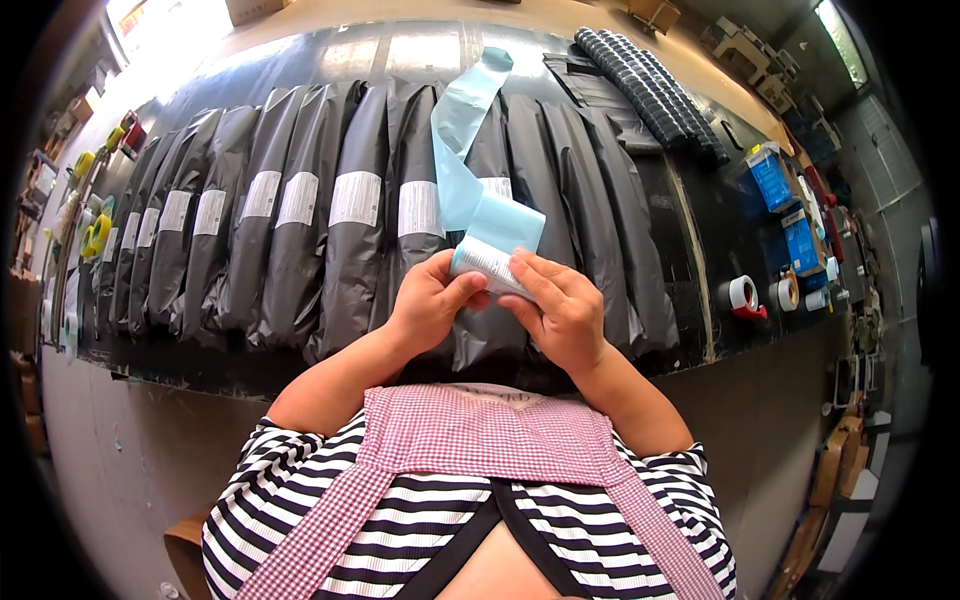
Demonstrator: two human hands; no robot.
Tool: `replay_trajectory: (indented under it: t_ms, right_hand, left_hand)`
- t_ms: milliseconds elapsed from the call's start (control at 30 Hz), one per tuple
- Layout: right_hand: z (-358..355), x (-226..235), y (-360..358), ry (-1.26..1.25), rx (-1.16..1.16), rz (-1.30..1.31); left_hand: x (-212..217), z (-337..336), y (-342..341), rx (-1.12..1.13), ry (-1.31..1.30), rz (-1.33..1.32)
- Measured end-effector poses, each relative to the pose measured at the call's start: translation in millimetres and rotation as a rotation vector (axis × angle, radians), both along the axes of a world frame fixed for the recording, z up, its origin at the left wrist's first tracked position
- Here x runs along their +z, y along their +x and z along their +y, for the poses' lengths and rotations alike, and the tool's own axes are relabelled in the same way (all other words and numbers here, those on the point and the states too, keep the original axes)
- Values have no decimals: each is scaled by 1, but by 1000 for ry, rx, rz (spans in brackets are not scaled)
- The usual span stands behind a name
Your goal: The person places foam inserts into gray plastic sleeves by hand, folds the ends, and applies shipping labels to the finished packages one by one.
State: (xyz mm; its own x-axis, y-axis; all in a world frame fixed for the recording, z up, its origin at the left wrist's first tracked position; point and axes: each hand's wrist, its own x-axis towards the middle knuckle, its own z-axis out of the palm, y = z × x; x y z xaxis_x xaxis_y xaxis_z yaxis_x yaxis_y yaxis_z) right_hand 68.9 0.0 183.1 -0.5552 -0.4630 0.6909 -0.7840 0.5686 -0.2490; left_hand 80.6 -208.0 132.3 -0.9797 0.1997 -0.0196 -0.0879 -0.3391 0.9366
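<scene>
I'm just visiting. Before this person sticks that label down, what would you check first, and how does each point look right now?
1. Label roll held by both hands: ok; left hand and right hand both have a grip on it.
2. Label peeled free of the roll: cannot tell; fingers cover its edge.
3. Blue backing strip out of the way: not ok; it trails up over the grey bags.
4. Grey mailer bags lined up on the table: ok; overlapping in one row.
5. Bag under the hands already labelled: cannot tell; hands hide it.
</scene>
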Motion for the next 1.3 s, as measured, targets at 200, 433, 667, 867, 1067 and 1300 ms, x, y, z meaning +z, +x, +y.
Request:
replay_trajectory:
  t_ms: [200,433,667,867,1067,1300]
  right_hand:
    - [16,-12,-16,-72,82,-218]
    - [86,14,-127,-463,84,-1462]
    - [127,-15,-196,-1006,387,-595]
    - [120,-100,-175,-136,205,-243]
    - [117,-116,-171,29,222,-367]
    - [98,-51,-152,729,132,-728]
  left_hand:
    - [-4,17,5,113,-113,7]
    - [-16,14,-5,30,-436,-19]
    - [-50,-10,-17,666,43,-173]
    - [-48,-11,-12,829,233,-162]
    - [-58,9,-13,838,231,-189]
    - [-58,3,-9,832,211,-220]
